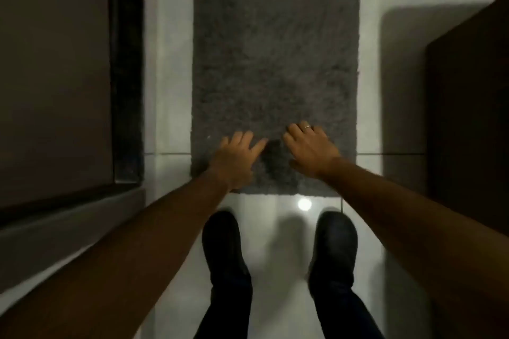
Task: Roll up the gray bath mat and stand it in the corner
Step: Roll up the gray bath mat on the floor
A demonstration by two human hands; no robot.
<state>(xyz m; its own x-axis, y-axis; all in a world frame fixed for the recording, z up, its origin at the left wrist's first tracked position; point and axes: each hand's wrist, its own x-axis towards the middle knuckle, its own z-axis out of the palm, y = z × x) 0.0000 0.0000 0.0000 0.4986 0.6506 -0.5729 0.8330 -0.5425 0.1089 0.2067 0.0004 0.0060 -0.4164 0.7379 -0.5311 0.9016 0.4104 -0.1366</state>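
Two bare forearms enter from the lower corners of the view and converge toward the near edge of the mat. Between them, two dark rounded shoes (223,245) stand on the glossy white tiled floor (168,107), toes just short of that edge.

The left hand (234,159) and the right hand (311,147) lie palm-down on the gray shaggy rectangular bath mat (275,49), fingers spread and pointing away from the body, both released and grasping nothing. The right hand carries a thin ring (307,126). The two hands sit close together near the middle of the near edge, leaving both near corners uncovered.

The mat lies flat and fully unrolled, its long axis running away from the person to the top of the view. A dark door frame (128,63) borders the floor strip on the left; a dark brown cabinet panel (468,104) stands on the right.

Judged risks: rolling from the centre only may let the outer corners lag, producing a skewed, conical roll that will not stand upright. On glossy tile the mat may also slide forward instead of curling.
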